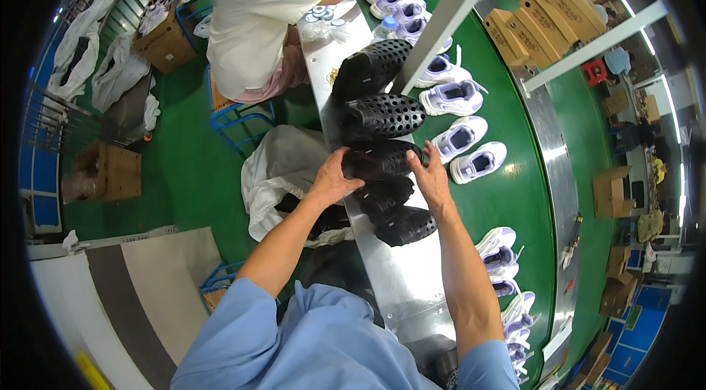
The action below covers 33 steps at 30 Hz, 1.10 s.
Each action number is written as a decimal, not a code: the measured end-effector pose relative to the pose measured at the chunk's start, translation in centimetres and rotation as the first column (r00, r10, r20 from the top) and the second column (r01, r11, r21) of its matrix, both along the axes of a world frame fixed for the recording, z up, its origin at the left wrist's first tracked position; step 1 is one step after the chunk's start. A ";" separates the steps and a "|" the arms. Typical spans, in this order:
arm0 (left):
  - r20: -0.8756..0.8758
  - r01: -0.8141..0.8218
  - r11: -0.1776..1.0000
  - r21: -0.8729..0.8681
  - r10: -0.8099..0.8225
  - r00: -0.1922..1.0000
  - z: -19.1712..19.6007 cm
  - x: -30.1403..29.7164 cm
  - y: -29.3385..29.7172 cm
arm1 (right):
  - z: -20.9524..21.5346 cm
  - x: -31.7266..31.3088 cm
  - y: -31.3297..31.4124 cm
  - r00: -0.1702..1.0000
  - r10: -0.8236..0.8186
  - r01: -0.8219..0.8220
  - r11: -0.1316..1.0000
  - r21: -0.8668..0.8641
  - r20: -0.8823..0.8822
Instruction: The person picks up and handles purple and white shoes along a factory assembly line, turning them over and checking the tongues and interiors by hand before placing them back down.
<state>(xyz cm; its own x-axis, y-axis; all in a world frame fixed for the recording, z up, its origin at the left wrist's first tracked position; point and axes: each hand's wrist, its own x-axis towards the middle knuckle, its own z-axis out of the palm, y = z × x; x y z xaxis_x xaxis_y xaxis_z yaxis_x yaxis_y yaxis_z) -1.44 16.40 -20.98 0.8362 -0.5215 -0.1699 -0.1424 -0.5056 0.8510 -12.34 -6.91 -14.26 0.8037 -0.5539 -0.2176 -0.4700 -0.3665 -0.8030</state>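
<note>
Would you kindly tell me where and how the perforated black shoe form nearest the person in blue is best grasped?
I would take that nearest form by its rounded, perforated right end, coming from the right with the right hand. That end juts out past the next black form, so it looks easier to wrap than the side crowded by that neighbour.

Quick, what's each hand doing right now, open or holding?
Left hand: partly open, at the left end of a black perforated shoe form.
Right hand: partly open, thumb at the form's right end.
</note>
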 end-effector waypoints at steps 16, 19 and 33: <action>0.069 -0.124 0.988 -0.090 0.131 0.989 -1.5 2.6 1.5 | 6.7 0.2 3.9 0.970 0.104 0.049 0.804 -0.593 0.221; 0.082 -0.111 0.991 -0.071 0.117 0.990 0.0 4.2 -0.6 | 8.3 3.1 4.5 0.914 0.320 -0.069 0.730 -0.680 0.251; -0.064 -0.083 0.996 0.044 0.086 0.994 1.7 5.4 -3.1 | 6.5 7.2 1.5 0.913 0.388 -0.162 0.626 -0.763 0.125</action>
<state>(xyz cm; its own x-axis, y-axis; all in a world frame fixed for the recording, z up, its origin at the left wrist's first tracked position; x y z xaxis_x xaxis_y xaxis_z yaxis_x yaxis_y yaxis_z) 4.00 13.31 -19.29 0.8632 -0.4407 -0.2463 -0.0416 -0.5484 0.8352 -5.19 -5.36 -7.74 0.9051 -0.1817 0.3845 -0.0692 -0.9549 -0.2886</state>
